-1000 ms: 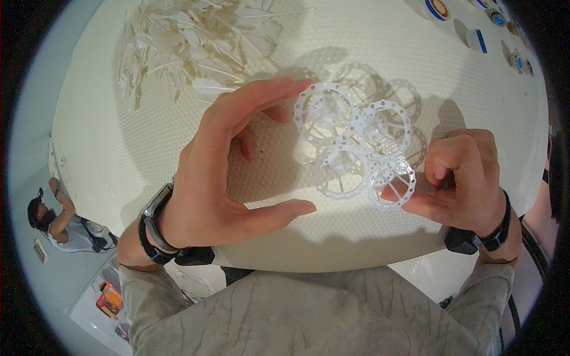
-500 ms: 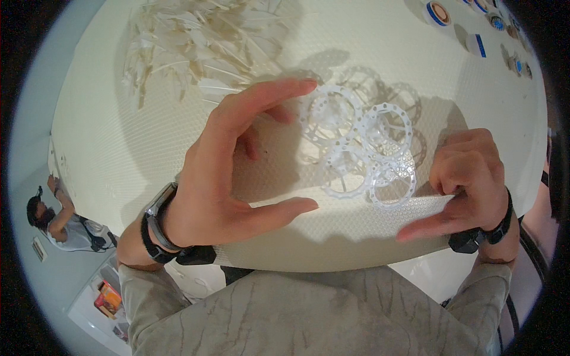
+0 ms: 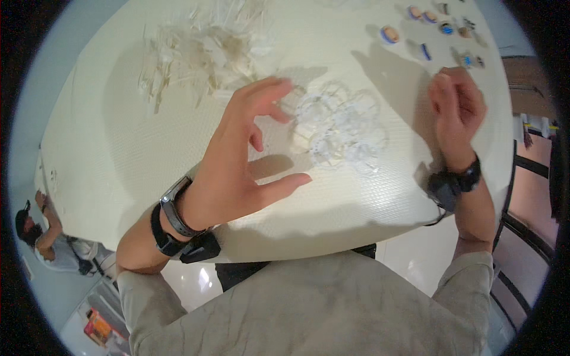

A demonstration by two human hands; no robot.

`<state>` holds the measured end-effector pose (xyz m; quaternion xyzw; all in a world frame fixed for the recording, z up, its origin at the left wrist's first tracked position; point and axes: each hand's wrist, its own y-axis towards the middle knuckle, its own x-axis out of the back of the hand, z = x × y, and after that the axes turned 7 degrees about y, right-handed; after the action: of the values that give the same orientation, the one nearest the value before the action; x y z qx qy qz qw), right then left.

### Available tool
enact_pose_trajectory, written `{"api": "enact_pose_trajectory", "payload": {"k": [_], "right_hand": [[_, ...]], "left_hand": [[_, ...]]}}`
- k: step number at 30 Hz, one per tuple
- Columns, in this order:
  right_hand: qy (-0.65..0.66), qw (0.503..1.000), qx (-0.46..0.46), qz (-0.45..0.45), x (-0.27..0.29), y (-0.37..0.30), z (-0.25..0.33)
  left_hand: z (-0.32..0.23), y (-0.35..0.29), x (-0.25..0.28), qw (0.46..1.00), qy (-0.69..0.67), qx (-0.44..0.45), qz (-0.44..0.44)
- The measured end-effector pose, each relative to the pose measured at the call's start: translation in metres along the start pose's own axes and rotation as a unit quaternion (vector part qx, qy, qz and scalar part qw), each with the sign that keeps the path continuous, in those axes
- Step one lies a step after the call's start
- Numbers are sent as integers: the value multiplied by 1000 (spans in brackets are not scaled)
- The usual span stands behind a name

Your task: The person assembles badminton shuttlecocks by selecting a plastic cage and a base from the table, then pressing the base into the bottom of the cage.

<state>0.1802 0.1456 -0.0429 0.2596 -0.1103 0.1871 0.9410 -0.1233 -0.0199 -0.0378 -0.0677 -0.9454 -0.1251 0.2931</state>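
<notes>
Several white rings with small holes along their rims (image 3: 341, 130) lie joined in a cluster on the table, blurred by motion. My left hand (image 3: 234, 148) is beside their left edge, thumb and forefinger spread wide in a C shape with nothing between them. Its fingertips come close to the rings; I cannot tell if they touch. To the right of the cluster, my right hand (image 3: 457, 107) is raised with its fingers curled closed. Whatever it may hold is hidden. Small round rolls (image 3: 389, 34) with blue edges are just beyond it.
A loose pile of white feathers (image 3: 208, 50) lies at the far left of the white textured table (image 3: 142, 148). Several small round items, some blue (image 3: 446, 28), are scattered at the far right. Another person (image 3: 44, 231) is at the left edge.
My right hand has moved away from me, toward the small rolls, and its thumb has folded in. The view has shifted. My left hand keeps its open shape by the rings.
</notes>
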Motion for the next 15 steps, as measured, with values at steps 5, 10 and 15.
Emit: {"api": "enact_pose_trajectory", "payload": {"k": [5,10,15], "right_hand": [[-102,994,29,38,-8,38,32],[-286,954,83,38,-12,66,38],[-304,938,129,102,-34,100,30]], "left_hand": [[0,-3,6,1000,0,7,-7],[4,-11,1,1000,-15,3,-18],[2,-8,-2,999,-27,-4,-24]]}}
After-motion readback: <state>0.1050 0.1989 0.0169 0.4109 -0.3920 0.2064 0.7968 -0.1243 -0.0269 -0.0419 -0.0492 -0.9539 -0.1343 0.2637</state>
